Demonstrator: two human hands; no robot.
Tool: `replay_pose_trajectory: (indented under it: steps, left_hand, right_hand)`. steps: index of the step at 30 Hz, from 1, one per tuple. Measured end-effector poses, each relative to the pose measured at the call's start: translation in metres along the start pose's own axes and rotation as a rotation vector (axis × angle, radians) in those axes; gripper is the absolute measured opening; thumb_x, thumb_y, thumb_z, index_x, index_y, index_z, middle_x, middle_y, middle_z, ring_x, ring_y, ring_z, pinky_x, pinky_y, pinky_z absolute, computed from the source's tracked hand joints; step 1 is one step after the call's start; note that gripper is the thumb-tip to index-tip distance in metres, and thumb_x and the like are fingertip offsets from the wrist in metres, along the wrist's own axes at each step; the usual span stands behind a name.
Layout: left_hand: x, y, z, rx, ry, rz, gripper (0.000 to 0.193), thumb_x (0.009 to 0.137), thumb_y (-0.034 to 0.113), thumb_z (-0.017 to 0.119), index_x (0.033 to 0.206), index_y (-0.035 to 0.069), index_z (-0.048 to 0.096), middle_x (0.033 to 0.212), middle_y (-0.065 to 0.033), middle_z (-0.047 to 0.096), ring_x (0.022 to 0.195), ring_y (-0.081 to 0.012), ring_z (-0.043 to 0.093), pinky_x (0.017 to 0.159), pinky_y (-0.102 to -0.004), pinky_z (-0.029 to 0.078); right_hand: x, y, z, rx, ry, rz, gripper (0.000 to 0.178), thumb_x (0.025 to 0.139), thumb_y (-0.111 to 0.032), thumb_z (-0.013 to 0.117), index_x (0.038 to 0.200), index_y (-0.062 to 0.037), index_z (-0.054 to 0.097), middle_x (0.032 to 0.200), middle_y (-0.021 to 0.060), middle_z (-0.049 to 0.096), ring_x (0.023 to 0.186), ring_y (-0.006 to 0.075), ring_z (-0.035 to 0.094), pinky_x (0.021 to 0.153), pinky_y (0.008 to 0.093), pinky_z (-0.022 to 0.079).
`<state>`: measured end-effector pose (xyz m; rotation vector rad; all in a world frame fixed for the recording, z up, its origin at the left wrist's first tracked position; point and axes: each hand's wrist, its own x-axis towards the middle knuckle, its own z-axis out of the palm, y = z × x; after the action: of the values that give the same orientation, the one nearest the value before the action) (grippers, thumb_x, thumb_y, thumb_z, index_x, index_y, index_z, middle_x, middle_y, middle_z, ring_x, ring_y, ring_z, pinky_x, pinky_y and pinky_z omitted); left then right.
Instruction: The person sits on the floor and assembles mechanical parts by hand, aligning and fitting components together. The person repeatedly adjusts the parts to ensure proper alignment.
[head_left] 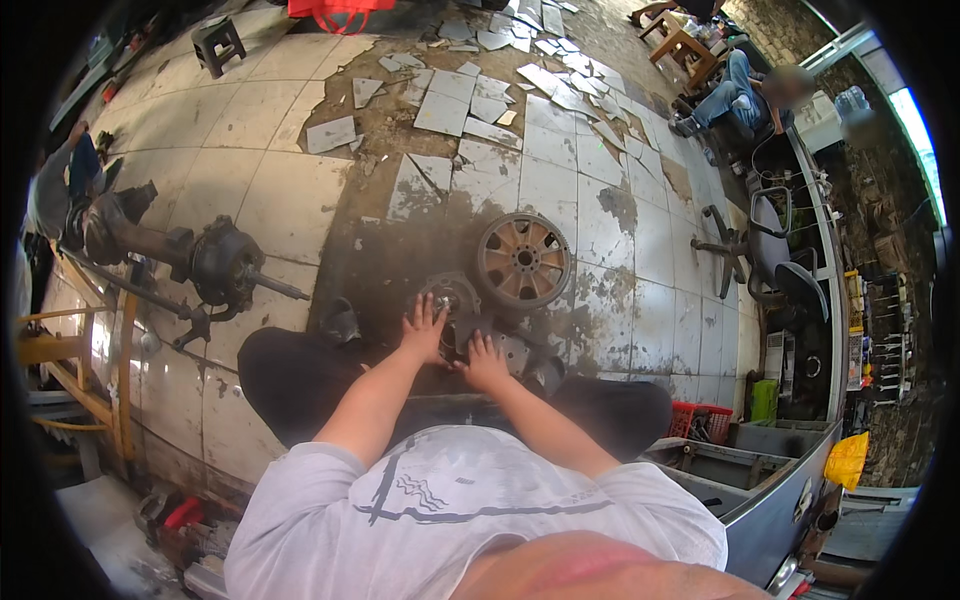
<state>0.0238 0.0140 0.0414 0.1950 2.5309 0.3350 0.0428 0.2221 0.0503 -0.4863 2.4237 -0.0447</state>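
Chin (520, 562) and pale shirt (450, 490) come nearest in my head view; beyond, my left hand (426, 328) and right hand (485, 362) lie with fingers spread, closed around nothing, on a dark metal housing (475, 328) between my knees (285, 378), just beside a spoked wheel (524, 258). Even palm pressure should steady it best, fingertips clear of edges.

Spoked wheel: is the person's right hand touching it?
Apart: the head view plainly shows a gap between the right hand and the near edge of the spoked wheel.
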Motion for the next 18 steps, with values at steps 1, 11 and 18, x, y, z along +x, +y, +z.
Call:
replay_pose_trajectory:
  steps: [1, 11, 18]
  left_hand:
    - [0.0, 0.001, 0.0, -0.003, 0.001, 0.002, 0.154, 0.056, 0.071, 0.092, 0.173, 0.019, 0.006, 0.175, -0.0272, -0.018, 0.161, -0.0476, -0.019, 0.123, -0.0736, 0.016]
    - [0.008, 0.0, 0.01, -0.01, 0.025, 0.001, 0.157, 0.056, 0.069, 0.094, 0.173, 0.022, 0.001, 0.175, -0.024, -0.025, 0.16, -0.048, -0.023, 0.122, -0.0745, 0.017]
    - [0.007, -0.004, 0.008, -0.003, 0.002, -0.014, 0.156, 0.057, 0.069, 0.094, 0.173, 0.023, 0.0, 0.174, -0.0244, -0.026, 0.16, -0.0483, -0.024, 0.122, -0.0737, 0.017]
  right_hand:
    - [0.006, 0.001, 0.0, 0.045, 0.066, 0.024, 0.087, 0.107, -0.064, 0.041, 0.169, -0.0042, 0.026, 0.179, 0.0161, 0.01, 0.164, 0.0387, 0.016, 0.129, 0.0627, 0.017]
    - [0.016, 0.001, -0.011, 0.099, 0.124, 0.1, 0.09, 0.106, -0.066, 0.042, 0.169, -0.0044, 0.025, 0.179, 0.0163, 0.008, 0.164, 0.0368, 0.015, 0.129, 0.0623, 0.015]
    - [0.002, -0.004, -0.01, 0.064, -0.027, 0.049, 0.089, 0.106, -0.065, 0.041, 0.169, -0.0037, 0.024, 0.179, 0.0159, 0.01, 0.164, 0.0377, 0.015, 0.13, 0.0617, 0.016]
